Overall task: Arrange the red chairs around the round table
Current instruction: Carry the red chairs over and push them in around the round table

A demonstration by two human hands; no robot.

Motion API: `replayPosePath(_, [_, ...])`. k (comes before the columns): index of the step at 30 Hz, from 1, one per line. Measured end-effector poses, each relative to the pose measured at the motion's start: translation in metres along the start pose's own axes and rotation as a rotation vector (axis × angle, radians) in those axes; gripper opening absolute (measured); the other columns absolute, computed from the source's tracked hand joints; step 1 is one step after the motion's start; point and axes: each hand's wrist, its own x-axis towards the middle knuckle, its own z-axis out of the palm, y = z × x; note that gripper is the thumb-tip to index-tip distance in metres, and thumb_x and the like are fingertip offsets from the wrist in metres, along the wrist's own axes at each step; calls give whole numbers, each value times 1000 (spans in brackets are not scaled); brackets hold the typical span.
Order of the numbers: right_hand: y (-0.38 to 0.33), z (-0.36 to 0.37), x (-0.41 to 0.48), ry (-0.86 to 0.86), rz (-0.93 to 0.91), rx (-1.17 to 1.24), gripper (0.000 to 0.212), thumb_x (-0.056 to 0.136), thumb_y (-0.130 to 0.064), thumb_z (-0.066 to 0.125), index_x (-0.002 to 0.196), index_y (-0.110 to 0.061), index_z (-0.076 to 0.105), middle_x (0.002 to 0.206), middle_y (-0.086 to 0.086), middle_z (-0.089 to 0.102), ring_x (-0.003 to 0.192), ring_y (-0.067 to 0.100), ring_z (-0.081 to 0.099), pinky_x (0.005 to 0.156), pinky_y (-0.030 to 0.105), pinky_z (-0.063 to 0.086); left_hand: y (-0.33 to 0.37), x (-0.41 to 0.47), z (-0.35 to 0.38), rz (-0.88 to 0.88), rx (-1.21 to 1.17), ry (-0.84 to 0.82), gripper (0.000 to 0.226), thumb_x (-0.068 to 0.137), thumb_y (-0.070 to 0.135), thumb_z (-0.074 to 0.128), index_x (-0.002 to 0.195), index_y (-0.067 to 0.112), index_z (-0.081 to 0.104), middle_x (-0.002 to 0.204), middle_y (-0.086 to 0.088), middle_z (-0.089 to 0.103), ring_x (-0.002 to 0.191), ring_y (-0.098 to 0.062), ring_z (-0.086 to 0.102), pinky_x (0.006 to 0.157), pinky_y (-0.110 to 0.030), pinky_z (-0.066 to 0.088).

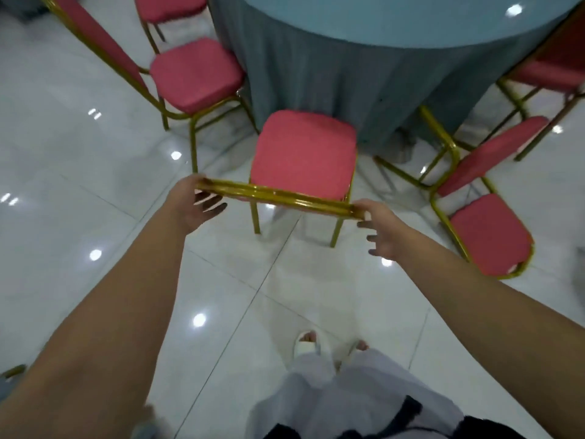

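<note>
Squarely before the round table [380, 23], a red-cushioned, gold-framed chair [304, 153], left hand [193, 204] and right hand [380, 229] grips loose on its backrest corners.

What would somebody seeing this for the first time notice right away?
First, the two bare arms reaching from the bottom corners, the left hand and right hand at the ends of the gold top rail of the middle red chair, fingers partly open. Beyond it is the round table draped in blue-grey cloth, with more red chairs at its left and right.
</note>
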Motion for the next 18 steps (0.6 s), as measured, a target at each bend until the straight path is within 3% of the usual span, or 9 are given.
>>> replayPosePath(3, [-12,6,-12,65,-193,15,10,93,-45,55,98,-37,54,112,-12,50,116,19,38,95,44,27,-13,-8,18,69,-130,-78,49,87,32,69,130,12,56,126,-11,56,110,-32,63,88,-49,57])
replayPosePath(5, [-2,-3,-16,100,-234,9,22,92,-46,57,113,-39,55,128,-7,48,120,19,41,93,43,28,-47,-17,37,18,-42,-47,45,94,30,63,132,10,52,129,-12,53,109,-31,61,85,-49,57])
replayPosePath(7, [18,-20,-21,146,-228,28,53,91,-45,59,141,-35,45,149,-5,39,136,23,36,96,41,29,-93,-28,55,-95,195,-47,46,95,29,62,135,10,51,131,-13,52,111,-33,57,83,-46,54])
replayPosePath(8, [29,-33,-25,174,-221,54,58,92,-45,59,146,-34,41,153,-4,37,139,24,34,95,40,29,-116,-34,66,-149,346,-76,51,94,32,62,139,13,48,137,-13,50,118,-34,53,87,-46,52])
replayPosePath(11, [58,-82,-35,243,-201,107,55,93,-41,62,144,-31,45,152,-1,40,133,23,41,95,35,32,-169,-55,110,-199,665,-231,63,93,39,64,148,23,38,152,-8,38,136,-32,40,101,-48,43])
replayPosePath(14, [77,-140,-43,316,-213,144,52,92,-38,65,141,-28,50,146,0,46,116,20,47,92,34,37,-200,-75,168,-130,778,-336,62,90,41,65,146,29,41,152,-3,38,130,-26,42,100,-45,41])
replayPosePath(18, [90,-213,-48,362,-243,186,52,91,-37,65,141,-27,51,143,2,47,112,20,50,89,35,38,-229,-100,252,-56,814,-392,55,91,36,65,143,29,47,150,-3,41,128,-26,44,100,-42,42])
